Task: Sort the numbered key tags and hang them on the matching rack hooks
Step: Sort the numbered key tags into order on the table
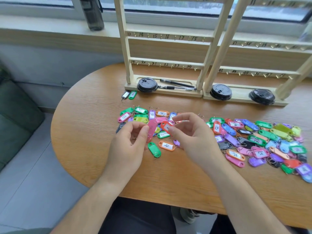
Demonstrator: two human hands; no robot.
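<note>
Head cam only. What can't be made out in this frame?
- Pink tag in left hand: no label faces the head camera.
- Red tag in right hand: number too small, fingertip overlaps it.
- Left rack: upper rows cut off by top edge.
- Right rack: hook numbers blurred.
- Tags at the pile's right end: blurred, several labels hidden.

Wooden table [87, 115]; key tags [263, 141]; racks [163, 92]

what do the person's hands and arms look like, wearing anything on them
The left hand and right hand are bare: no gloves, rings or watch show. The forearms are uncovered too, with no sleeve reaching the wrists.
</note>
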